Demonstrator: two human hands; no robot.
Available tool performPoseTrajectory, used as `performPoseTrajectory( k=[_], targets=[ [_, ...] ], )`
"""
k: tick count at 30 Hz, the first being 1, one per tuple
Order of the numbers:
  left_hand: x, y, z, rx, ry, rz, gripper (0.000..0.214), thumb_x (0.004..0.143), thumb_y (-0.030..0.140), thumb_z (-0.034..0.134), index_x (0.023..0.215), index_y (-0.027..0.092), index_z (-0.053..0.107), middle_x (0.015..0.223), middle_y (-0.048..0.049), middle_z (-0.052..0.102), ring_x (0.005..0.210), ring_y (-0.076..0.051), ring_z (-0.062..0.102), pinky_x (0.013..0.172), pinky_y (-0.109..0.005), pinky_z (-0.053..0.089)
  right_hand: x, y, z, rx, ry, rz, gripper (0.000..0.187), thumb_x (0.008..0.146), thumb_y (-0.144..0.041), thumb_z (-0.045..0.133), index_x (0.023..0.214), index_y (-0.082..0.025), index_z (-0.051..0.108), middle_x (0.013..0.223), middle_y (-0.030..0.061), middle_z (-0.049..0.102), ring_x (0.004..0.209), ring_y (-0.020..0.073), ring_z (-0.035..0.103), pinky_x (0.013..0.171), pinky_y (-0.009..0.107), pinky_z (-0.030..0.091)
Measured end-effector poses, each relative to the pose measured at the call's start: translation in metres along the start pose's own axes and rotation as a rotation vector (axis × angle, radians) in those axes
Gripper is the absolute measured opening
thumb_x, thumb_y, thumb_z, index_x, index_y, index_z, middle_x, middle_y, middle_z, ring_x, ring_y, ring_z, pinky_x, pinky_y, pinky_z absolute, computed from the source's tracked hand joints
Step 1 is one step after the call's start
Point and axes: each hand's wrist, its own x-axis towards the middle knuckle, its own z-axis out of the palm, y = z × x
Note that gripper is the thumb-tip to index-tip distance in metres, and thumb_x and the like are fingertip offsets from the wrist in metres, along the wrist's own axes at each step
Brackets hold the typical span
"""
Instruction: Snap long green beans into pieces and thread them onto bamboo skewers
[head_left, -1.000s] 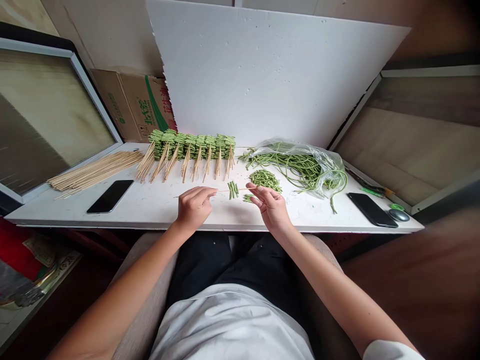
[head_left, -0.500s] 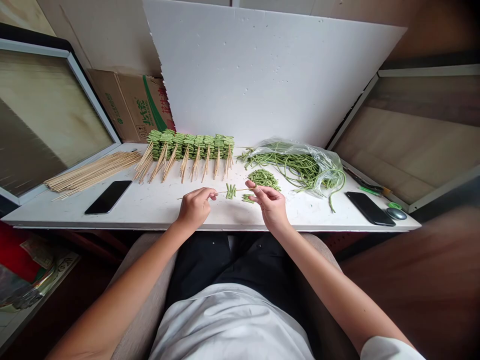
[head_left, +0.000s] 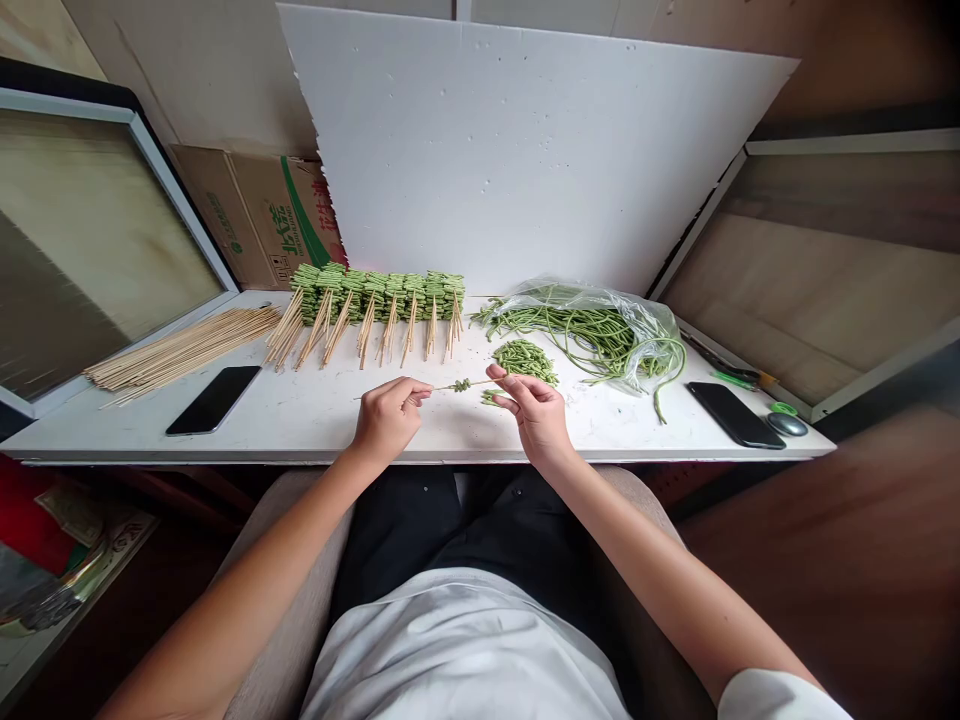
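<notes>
- Pinching the skewer (head_left: 484,381) with left hand (head_left: 388,418), 9 o'clock of the threaded bean pieces (head_left: 462,385)
- Nipping its other end with right hand (head_left: 541,415), at 3 o'clock
- Best to keep pieces level and slide gently, no twisting, to dodge splits

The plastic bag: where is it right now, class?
In the head view, the bag is on the right of the table, before the white board, behind and right of the cut beans.
</notes>
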Motion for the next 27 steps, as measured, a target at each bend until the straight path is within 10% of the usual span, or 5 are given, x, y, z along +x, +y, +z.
performPoseTrajectory(
  k=[27],
  targets=[
    [0.002,0.0089,-0.0008,0.01,0.004,0.016,0.036,0.078,-0.007,0.046,0.084,0.019,0.071,0.078,-0.0007,0.078,0.069,-0.016,0.075,0.062,-0.024,0.059,-0.0096,0.0092,0.0076,-0.003,0.045,0.011,0.031,0.074,-0.045,0.093,0.082,-0.021,0.078,0.11,0.0091,0.083,0.128,0.0317,0.071,0.094,0.038,0.066]
  ],
)
